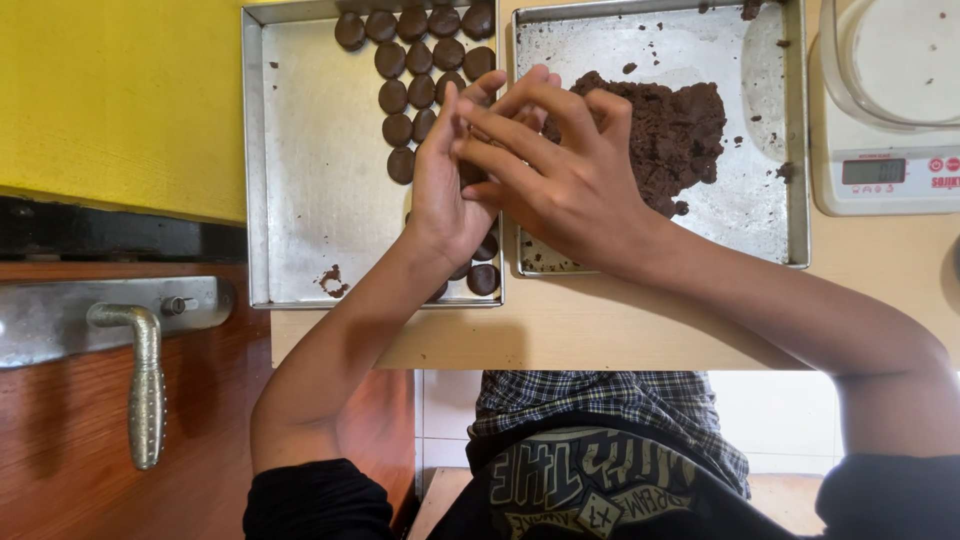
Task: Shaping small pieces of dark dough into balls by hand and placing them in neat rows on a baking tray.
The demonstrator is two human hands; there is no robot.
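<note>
My left hand (pixel 445 185) and my right hand (pixel 560 170) are pressed together over the gap between two metal trays, palms facing, with a brown piece of dough (pixel 472 172) between them, mostly hidden. The left tray (pixel 300 150) carries several flat round brown dough discs (pixel 420 60) in rows along its right side, and a few more discs (pixel 483 278) near its front corner. The right tray (pixel 760 150) holds a big lump of dark brown dough (pixel 670 125) with crumbs scattered around it.
A white digital kitchen scale (pixel 890 110) with a clear bowl stands at the far right on the pale wooden counter (pixel 600 330). A yellow wall (pixel 120 90) is at the left, above a brown wooden door with a metal lever handle (pixel 145 380).
</note>
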